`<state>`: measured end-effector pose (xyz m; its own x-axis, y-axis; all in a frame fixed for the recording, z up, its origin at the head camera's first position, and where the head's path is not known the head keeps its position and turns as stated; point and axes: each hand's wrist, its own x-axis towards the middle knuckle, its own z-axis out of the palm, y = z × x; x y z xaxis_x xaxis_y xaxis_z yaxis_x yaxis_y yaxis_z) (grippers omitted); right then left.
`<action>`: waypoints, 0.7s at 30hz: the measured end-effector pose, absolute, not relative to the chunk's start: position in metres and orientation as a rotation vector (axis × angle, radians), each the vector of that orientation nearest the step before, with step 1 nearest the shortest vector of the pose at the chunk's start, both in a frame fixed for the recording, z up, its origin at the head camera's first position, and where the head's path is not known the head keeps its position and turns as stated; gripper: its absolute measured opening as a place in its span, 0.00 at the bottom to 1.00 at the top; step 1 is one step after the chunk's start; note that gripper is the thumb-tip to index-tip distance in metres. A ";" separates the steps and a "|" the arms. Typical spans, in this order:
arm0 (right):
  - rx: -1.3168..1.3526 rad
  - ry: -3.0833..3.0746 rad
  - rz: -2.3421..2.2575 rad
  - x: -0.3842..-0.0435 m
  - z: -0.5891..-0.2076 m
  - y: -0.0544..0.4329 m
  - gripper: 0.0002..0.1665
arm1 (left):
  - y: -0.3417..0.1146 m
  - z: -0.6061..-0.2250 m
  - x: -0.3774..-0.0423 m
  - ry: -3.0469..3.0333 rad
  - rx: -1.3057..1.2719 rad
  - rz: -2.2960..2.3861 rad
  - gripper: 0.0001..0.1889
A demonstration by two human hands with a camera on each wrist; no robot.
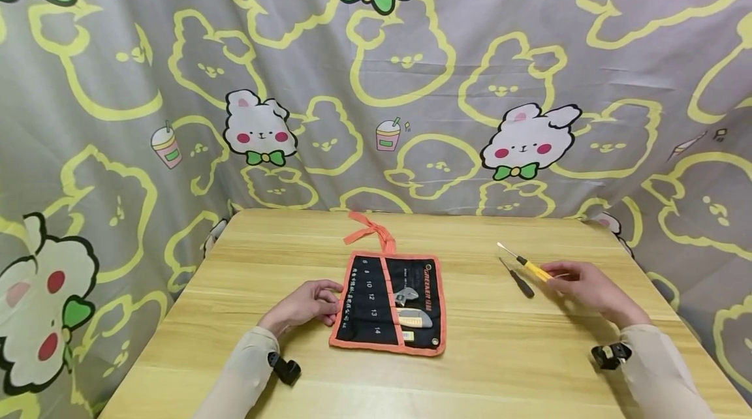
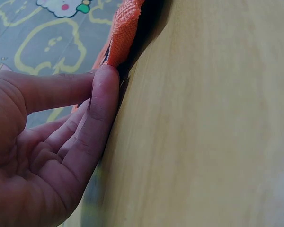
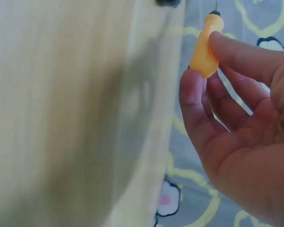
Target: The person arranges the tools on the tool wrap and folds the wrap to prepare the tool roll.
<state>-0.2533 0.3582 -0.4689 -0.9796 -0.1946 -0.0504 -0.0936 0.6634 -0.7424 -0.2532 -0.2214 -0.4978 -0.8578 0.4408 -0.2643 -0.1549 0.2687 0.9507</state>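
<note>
Pinched at its handle by the right hand (image 1: 587, 287), the yellow screwdriver (image 1: 533, 269) lay between two and three o'clock of the tool pouch (image 1: 365, 316); a slack grip could have dropped it onto the black screwdriver (image 1: 522, 284). The left hand (image 1: 307, 305) pinched the pouch's nine-o'clock edge; tugging might have shifted it. Beneath stretched a wood-grain table (image 1: 476, 373), with a cartoon-printed curtain (image 1: 320, 187) at twelve.

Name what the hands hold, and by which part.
Right hand: the yellow screwdriver, by its handle. Left hand: the tool pouch, pinched at its orange edge.

Tool pouch (image 1: 372, 288), black screwdriver (image 1: 521, 284) on table (image 1: 482, 373)
</note>
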 end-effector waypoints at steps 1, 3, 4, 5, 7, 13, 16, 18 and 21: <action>-0.251 2.746 -1.230 -0.253 -0.467 0.356 0.27 | -0.222 -0.498 -0.253 2.060 0.258 1.627 0.27; -0.274 2.738 -1.242 -0.252 -0.462 0.352 0.27 | -0.222 -0.498 -0.253 2.059 0.257 1.627 0.27; -0.289 2.735 -1.243 -0.252 -0.460 0.349 0.26 | -0.222 -0.498 -0.253 2.058 0.257 1.628 0.27; -0.289 2.734 -1.244 -0.252 -0.458 0.346 0.26 | -0.222 -0.498 -0.253 2.056 0.254 1.629 0.27; -0.309 2.734 -1.238 -0.252 -0.455 0.340 0.26 | -0.222 -0.498 -0.253 2.054 0.247 1.629 0.27; -0.332 2.723 -1.223 -0.254 -0.450 0.320 0.24 | -0.221 -0.497 -0.252 2.056 0.229 1.626 0.26; -0.338 2.703 -1.204 -0.255 -0.449 0.309 0.24 | -0.221 -0.497 -0.252 2.061 0.230 1.624 0.26; -0.349 2.692 -1.192 -0.257 -0.448 0.301 0.23 | -0.221 -0.498 -0.253 2.058 0.235 1.628 0.27; -0.376 2.682 -1.175 -0.260 -0.446 0.290 0.22 | -0.221 -0.499 -0.253 2.050 0.252 1.636 0.27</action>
<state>-0.2596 0.2905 -0.4460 -0.9500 -0.3040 -0.0708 -0.1541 0.6540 -0.7406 -0.2533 -0.2214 -0.4988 -0.8572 0.4409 -0.2660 -0.1615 0.2603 0.9519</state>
